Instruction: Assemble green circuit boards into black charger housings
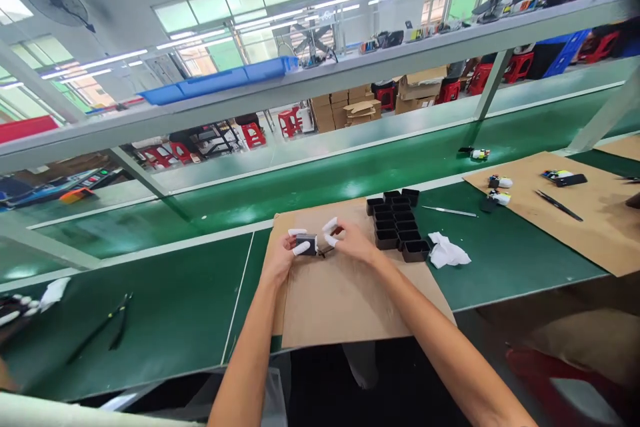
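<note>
Head cam: left hand [284, 255] pinches the small dark case [306, 244] above the cardboard [345, 307], probably to steady it for the right hand [351, 240] at its three o'clock, fingers bent, though it's honestly too small to tell if they're gripping anything. Black trays [416, 253] cluster around two o'clock, likely for easy reach.

Head view, forward-down (toward hands [280, 259] [354, 242])

dark block [307, 241], white fingertip covers [301, 249], black boxes [387, 241], tan cardboard [345, 303]
</note>
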Motion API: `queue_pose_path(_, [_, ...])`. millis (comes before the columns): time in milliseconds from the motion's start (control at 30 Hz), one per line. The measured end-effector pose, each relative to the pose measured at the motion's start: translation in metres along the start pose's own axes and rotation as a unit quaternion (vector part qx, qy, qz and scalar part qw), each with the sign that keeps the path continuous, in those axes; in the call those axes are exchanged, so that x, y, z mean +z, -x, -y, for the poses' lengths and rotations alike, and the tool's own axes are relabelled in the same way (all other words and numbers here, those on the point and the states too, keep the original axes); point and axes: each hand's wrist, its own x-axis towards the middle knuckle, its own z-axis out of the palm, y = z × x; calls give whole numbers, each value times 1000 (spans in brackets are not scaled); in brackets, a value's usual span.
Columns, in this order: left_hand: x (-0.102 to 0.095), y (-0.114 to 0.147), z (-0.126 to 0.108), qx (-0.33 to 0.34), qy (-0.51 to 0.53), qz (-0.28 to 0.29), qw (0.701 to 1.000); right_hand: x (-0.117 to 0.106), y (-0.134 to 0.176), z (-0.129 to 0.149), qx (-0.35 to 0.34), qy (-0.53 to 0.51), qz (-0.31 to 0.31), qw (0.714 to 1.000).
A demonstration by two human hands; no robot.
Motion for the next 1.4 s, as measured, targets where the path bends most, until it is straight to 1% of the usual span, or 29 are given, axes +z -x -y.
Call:
queue_pose_path(100, [-4, -3, 9, 1, 14, 3, 1000, 8, -12, -13, -5, -18, 8, 1000])
queue_pose_path(233, [-4, -2, 15, -7, 29, 15, 999, 12, -6, -17, -1, -39, 21, 999])
queue_pose_path(367, [2, -2, 13, -19, 38, 17, 999, 13, -3, -13, 9, -54, 38, 998])
queue_pose_path(533, [5, 0, 6, -25, 42, 18, 999, 13, -4, -12, 9, -71, 40, 997])
queue_pose_path(667, [5, 0, 2, -26, 22, 21, 999, 11, -5, -13, 13, -89, 37, 995])
queue_pose_path(833, [5, -3, 0, -25, -13, 9, 1000, 7, -7, -12, 24, -119, 55, 991])
queue_pose_path(967, [5, -6, -1, -22, -34, 11, 999, 5, -10, -10, 36, -134, 61, 989])
queue_pose_path(1067, [4, -6, -1, -20, -38, 15, 999, 6, -11, -10, 37, -143, 59, 987])
queue_pose_path(1200, [3, -7, 0, -17, -45, 7, 999, 7, -10, -12, 34, -155, 46, 986])
queue_pose_path(1333, [1, -10, 3, -30, -60, 26, 997, 8, -9, -15, 27, -168, 40, 985])
queue_pose_path(1400, [0, -11, 4, -29, -62, 24, 997, 8, -9, -15, 25, -171, 37, 984])
